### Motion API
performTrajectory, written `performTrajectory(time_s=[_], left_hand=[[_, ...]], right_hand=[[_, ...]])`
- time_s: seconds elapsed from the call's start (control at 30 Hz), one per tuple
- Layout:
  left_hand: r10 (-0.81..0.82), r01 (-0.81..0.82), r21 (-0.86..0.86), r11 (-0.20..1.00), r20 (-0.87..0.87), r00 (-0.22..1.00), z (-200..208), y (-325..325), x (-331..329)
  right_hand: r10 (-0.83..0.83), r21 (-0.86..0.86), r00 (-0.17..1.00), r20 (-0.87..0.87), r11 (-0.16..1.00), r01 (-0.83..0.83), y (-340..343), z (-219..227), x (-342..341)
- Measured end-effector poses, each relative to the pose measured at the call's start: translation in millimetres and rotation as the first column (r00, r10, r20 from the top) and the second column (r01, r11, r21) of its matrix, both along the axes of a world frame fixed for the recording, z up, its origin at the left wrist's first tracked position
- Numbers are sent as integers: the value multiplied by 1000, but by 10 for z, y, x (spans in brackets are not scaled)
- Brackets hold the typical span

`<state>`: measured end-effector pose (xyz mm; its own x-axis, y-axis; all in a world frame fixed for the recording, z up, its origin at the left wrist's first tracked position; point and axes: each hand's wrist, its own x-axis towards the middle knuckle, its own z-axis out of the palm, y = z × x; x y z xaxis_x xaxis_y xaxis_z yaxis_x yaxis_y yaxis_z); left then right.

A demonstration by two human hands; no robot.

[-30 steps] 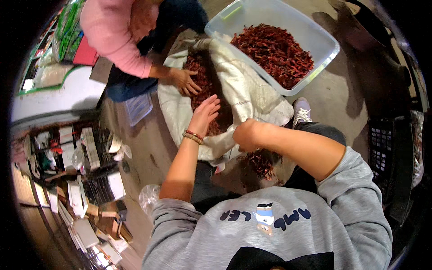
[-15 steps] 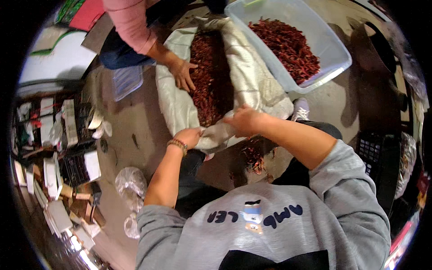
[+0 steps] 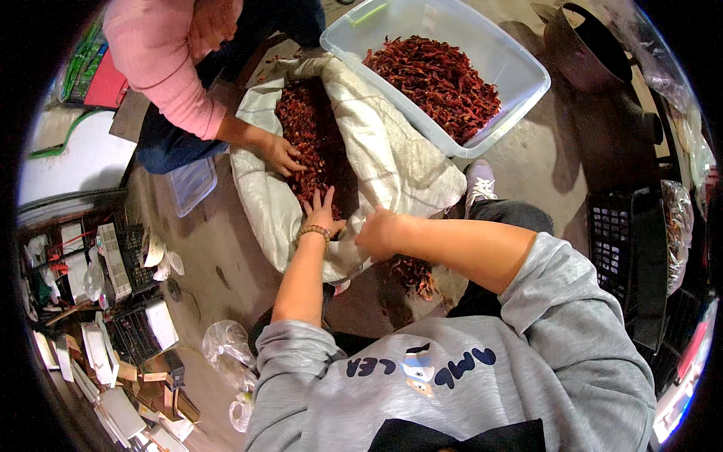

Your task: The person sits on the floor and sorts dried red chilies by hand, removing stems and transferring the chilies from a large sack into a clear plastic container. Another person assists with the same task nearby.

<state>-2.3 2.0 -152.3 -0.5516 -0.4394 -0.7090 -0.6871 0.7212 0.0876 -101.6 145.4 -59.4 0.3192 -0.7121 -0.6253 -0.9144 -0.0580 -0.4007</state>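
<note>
Left hand (image 3: 322, 213) spread, nothing visibly grasped, over dried red chilies (image 3: 318, 162) inside the open white sack (image 3: 407, 162). Right hand (image 3: 379, 233) closed on its near rim. Co-worker's hand (image 3: 282, 156) occupies the same opening; translucent bin (image 3: 521, 94) beside sack; loose pods (image 3: 419, 279) on floor (image 3: 226, 233) nearby.

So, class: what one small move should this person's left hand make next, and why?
Probably press lightly on the chillies: the left hand is spread over them at the sack's mouth, while the right hand seems to grip its edge, which should steady it.
</note>
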Motion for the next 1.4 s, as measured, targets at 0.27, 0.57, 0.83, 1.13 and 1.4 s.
performTrajectory(time_s=[0.27, 0.57, 0.83, 1.13, 1.4], left_hand=[[101, -122, 99, 988, 190, 977, -893, 6, 227], [-324, 332, 11, 943, 250, 912, -1128, -29, 414], [-113, 104, -81, 991, -116, 987, -846, -139, 533], [132, -127, 56, 990, -98, 986, -180, -253, 546], [270, -251, 383, 889, 4, 963, -871, 366, -24]], right_hand=[[-22, -1, 997, 74, 1000, 22, 58, 122, -92], [-52, -120, 994, 91, 991, 63, 101, 174, -63], [-79, -141, 992, 96, 986, 93, 82, 190, -80], [-138, -89, 983, 123, 985, 149, 111, 107, -100], [-179, -171, 983, 42, 968, 184, 128, 148, -73]])
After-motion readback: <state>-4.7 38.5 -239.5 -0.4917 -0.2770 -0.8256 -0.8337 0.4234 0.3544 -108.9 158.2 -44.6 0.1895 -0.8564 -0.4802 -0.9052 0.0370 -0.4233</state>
